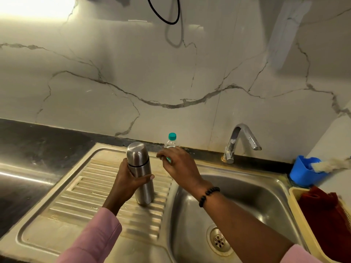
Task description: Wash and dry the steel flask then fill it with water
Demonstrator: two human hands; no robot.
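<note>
Head view: left hand (129, 179) around upright flask (140, 171), right hand (178, 162) gripping water bottle (171, 141) (cap on).

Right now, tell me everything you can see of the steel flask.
The steel flask is a slim brushed-metal cylinder with a rounded cap, still on, marked off from the body by a dark seam. It stands nearly upright, leaning slightly, its base on the ribbed drainboard left of the sink basin. The left hand grips its middle, thumb across the front. The right hand does not touch it. No water or dents are visible.
</note>
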